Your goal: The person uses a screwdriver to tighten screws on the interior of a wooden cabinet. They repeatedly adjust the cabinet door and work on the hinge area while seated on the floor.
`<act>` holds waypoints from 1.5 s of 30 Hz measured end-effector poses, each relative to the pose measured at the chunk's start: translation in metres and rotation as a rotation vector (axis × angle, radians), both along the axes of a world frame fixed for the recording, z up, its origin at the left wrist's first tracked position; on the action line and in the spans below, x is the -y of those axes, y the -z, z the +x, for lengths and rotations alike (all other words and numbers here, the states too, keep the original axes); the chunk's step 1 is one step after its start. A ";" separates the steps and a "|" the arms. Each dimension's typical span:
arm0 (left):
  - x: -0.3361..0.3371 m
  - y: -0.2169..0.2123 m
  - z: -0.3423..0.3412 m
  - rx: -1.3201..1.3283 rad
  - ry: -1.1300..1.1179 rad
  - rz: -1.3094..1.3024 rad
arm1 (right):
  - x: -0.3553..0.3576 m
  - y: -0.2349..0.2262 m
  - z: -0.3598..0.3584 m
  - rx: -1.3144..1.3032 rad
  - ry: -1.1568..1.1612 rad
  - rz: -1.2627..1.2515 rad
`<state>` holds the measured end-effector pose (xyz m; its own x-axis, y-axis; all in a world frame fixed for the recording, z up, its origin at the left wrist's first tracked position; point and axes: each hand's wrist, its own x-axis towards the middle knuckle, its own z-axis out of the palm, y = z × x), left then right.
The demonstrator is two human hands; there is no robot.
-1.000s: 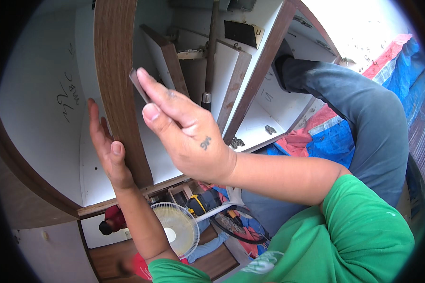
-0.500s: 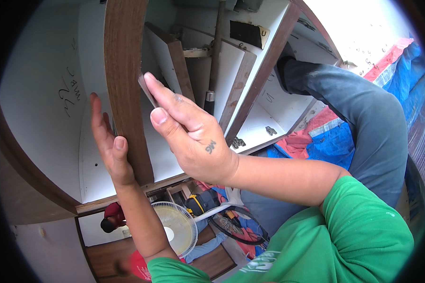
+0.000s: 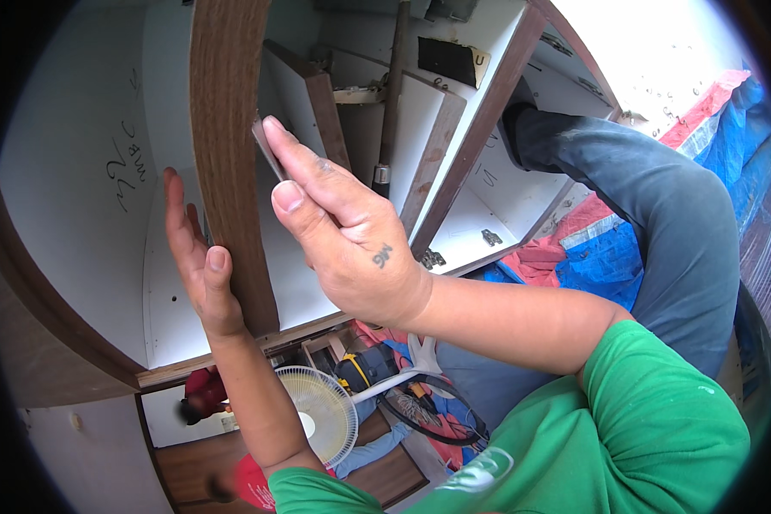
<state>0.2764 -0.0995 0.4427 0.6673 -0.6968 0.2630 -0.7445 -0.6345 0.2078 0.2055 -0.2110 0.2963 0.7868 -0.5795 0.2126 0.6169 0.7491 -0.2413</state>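
A brown wood-grain upright (image 3: 227, 154) of the white cabinet stands in front of me. At its left side is my left hand (image 3: 204, 265), fingers stretched out and thumb lying against the brown face. My right hand (image 3: 351, 236) is closed flat on a thin, flat, greyish-brown piece (image 3: 268, 150), pressed between fingers and thumb. That piece touches the upright's right edge; its exact kind is hidden by the hand.
Loose white panels with brown edges (image 3: 325, 120) and a brown pole (image 3: 391, 94) lean inside the cabinet. Metal hinges (image 3: 434, 257) lie in the right compartment. Below are a fan (image 3: 317, 415), a black-and-yellow tool case (image 3: 364, 370) and people in red. Blue tarpaulin (image 3: 604, 270) lies at right.
My right hand has slid slightly up along the upright's edge with the flat piece in it. My left hand stays in place. A person below has shifted a little.
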 end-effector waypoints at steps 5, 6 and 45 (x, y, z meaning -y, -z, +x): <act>0.000 0.000 0.000 -0.006 0.005 -0.007 | -0.002 -0.002 0.004 0.021 0.059 0.016; 0.000 0.000 0.000 0.000 0.003 -0.003 | -0.003 -0.002 0.004 0.026 0.016 0.045; -0.002 -0.001 0.001 0.013 -0.001 0.013 | 0.006 -0.003 0.005 -0.026 -0.048 0.037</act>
<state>0.2773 -0.0973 0.4440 0.6645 -0.6995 0.2630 -0.7465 -0.6377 0.1899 0.2106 -0.2167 0.2998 0.8189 -0.5479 0.1710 0.5739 0.7866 -0.2279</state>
